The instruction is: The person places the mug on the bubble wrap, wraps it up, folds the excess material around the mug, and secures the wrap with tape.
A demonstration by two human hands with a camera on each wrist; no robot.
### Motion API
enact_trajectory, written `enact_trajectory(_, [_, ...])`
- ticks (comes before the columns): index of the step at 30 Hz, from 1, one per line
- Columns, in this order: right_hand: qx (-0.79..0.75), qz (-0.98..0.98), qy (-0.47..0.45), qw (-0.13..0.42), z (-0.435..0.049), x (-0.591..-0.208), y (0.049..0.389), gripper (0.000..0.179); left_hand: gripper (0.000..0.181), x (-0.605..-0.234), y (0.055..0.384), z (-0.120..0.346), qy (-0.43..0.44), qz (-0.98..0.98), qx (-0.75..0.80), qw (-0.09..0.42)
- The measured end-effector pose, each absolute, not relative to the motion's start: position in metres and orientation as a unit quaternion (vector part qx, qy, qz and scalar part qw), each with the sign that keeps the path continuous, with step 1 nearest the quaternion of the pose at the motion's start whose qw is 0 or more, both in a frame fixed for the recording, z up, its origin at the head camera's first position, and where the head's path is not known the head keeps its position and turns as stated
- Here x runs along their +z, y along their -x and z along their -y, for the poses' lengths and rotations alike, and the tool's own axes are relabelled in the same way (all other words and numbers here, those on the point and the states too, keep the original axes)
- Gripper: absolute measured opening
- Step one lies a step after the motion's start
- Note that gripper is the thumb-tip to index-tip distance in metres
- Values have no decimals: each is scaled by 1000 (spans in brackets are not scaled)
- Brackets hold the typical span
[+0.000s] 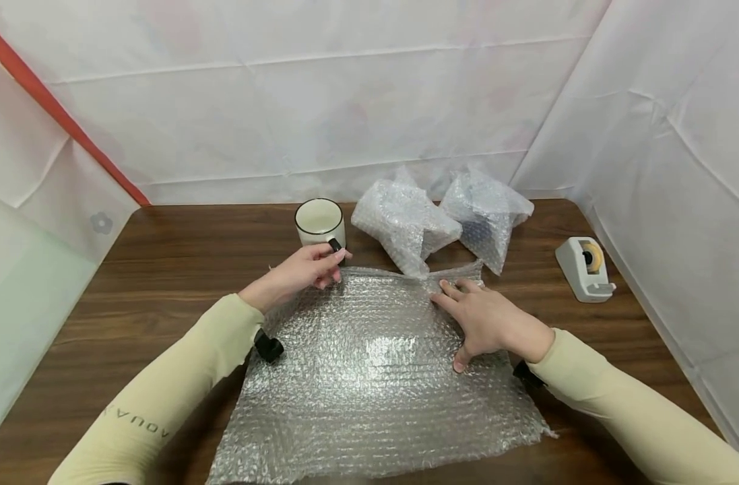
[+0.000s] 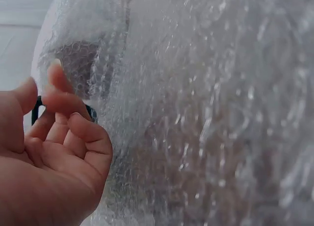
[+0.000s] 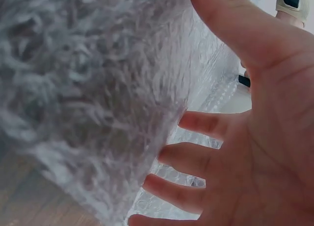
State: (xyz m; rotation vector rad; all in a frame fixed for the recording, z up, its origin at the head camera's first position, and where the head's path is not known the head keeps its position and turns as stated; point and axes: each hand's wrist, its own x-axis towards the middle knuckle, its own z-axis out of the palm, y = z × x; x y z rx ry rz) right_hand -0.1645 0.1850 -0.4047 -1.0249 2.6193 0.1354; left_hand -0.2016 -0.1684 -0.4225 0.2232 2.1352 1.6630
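Observation:
A cream mug (image 1: 313, 231) with a black rim and a black handle stands behind the far edge of a bubble wrap sheet (image 1: 357, 377). My left hand (image 1: 308, 268) grips the mug's handle between thumb and curled fingers. In the left wrist view the dark handle (image 2: 35, 111) shows behind the fingers of the left hand (image 2: 64, 152). On the sheet's far right part, my right hand (image 1: 484, 320) rests with its fingers spread. The right wrist view shows fingertips of the right hand (image 3: 255, 118) touching the bubble wrap (image 3: 98, 88).
Two bubble-wrapped bundles (image 1: 399, 215) (image 1: 481, 209) lie at the back, right of the mug; the farther right one has something dark inside. A white tape dispenser (image 1: 581, 269) with yellowish tape stands at the right of the wooden table (image 1: 163, 269). White sheeting (image 1: 272, 128) hangs around it.

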Motion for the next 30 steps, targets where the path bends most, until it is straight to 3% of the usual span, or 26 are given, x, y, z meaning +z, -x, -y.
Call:
enact_trajectory(12, [23, -907, 375, 192, -192, -410, 163, 128, 51, -418, 197, 172, -78, -761, 621, 168])
enact_trajectory(24, [-36, -902, 388, 184, -200, -413, 168, 126, 38, -387, 162, 187, -176, -757, 605, 174])
enact_trajectory(30, [-34, -905, 384, 180, -201, -416, 167, 127, 33, -377, 135, 187, -235, -749, 583, 210])
